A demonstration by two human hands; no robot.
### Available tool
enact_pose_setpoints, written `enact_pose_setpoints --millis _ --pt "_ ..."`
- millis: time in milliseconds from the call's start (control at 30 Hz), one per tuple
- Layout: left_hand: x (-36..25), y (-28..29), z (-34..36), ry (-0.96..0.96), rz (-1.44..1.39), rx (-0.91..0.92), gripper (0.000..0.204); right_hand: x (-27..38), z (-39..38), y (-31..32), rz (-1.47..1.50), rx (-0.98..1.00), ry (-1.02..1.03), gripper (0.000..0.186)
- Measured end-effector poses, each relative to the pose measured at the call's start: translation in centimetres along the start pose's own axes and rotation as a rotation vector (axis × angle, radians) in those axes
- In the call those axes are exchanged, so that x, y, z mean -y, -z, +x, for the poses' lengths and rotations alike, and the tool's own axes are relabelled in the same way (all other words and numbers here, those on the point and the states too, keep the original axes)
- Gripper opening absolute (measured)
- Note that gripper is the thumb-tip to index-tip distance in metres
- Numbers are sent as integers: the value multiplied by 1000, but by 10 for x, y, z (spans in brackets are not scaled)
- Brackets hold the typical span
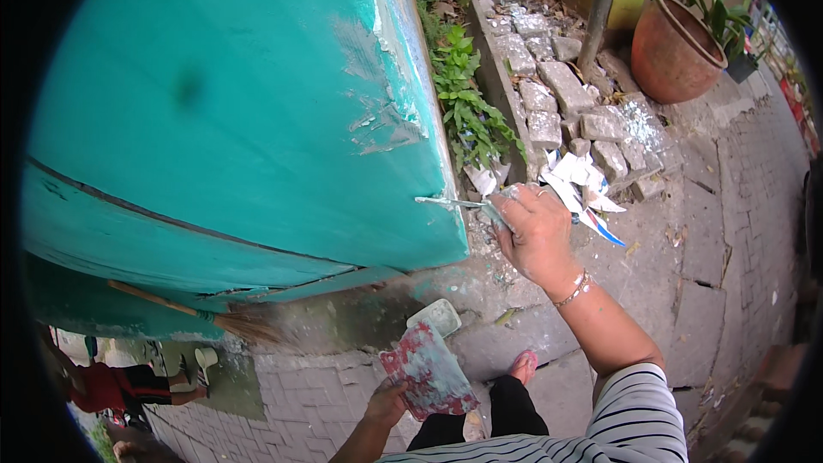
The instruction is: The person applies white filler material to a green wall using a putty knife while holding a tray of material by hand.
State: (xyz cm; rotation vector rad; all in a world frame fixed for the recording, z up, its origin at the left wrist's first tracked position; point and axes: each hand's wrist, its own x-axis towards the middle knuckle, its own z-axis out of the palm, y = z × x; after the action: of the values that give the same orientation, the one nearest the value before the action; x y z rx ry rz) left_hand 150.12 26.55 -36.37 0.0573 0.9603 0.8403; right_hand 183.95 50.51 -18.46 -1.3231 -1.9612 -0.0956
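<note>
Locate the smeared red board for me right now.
In the head view, the smeared red board is at lower centre, held at its left edge by the left hand, with the black trousers at its lower edge.

Shirt (pixel 506 448), 5 o'clock: white, dark stripes, short sleeve (pixel 643 411). Trousers (pixel 518 411), also 5: black. Footwear (pixel 531 360), 5: pink. Right hand (pixel 536 227), 3 o'clock: finger ring (pixel 541 193), pale smears. Right wrist (pixel 561 285), 4 o'clock: slim metallic-looking bracelet (pixel 579 288).
</note>
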Motion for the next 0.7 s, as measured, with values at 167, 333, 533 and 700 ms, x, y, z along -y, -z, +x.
enact_pose_setpoints --millis 167,333,533,700 --pt "-6 8 -3 1 -19 19 55 -2 32 32 181 -222 14 30" --pt "-13 8 -6 -6 27 2 53 7 39 36 220 4 4 25" --pt "-17 0 -9 -28 55 -4 45 8 73 60 322 -195 -1 29" --pt "-23 3 -19 -30 47 9 46 23 70 53 146 -79 106 30"
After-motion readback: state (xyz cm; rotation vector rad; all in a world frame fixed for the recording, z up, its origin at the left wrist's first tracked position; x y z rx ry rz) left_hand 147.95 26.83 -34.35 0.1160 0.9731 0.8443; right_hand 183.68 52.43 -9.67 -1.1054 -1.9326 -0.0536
